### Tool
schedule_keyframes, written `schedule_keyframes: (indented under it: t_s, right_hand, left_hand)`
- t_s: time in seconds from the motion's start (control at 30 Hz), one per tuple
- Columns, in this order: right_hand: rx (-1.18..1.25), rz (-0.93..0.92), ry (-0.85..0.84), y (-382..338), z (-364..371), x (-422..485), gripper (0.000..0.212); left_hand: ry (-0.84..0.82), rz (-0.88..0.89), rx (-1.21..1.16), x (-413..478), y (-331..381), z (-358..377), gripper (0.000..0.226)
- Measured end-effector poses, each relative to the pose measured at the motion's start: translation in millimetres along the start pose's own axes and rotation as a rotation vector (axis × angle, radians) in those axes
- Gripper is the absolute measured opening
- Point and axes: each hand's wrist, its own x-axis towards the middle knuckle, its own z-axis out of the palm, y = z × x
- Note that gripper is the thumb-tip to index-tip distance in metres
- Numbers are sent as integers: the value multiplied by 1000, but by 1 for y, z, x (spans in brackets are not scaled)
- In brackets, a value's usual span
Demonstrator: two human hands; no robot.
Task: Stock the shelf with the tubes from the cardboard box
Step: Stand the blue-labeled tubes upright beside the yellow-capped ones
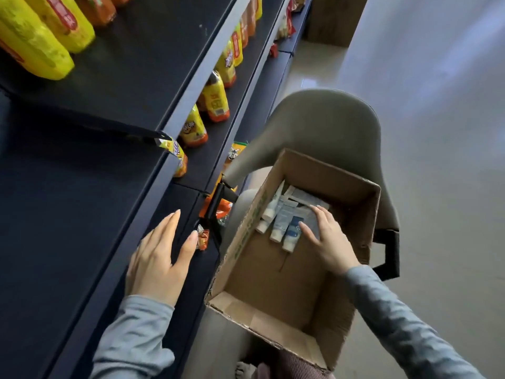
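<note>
Deep in the cardboard box point(287, 272), the right hand point(328, 239) is reaching with spread fingers onto the tubes point(284, 222) bunched at its far end, gripping none yet. Meanwhile the left hand point(158, 258) is resting open and empty on the bare dark shelf point(68, 214), probably steadying the reach.

It was a small shop: long dark shelves point(153, 77) carried rows of yellow and orange drink bottles point(216, 101) and wrapped snacks point(177, 157) facing the aisle.

Right hand point(328, 236) on boxed tubes point(284, 222)
</note>
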Motion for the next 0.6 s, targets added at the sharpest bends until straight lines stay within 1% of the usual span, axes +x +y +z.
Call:
schedule_keyframes:
  t_s: [0.2, 0.3, 0.43, 0.6]
  right_hand:
    - [-80, 241, -204, 49, 73, 47, 63]
    - [-110, 319, -278, 72, 96, 68, 68]
    - [-140, 406, -271, 100, 109, 100, 65]
    - [-189, 463, -305, 121, 117, 128, 67]
  left_hand:
    - [-116, 4, 17, 31, -9, 58, 66]
    - [-164, -1, 34, 38, -15, 81, 67]
    - [-218, 8, 34, 44, -21, 103, 76]
    - [-229, 7, 5, 51, -24, 120, 71]
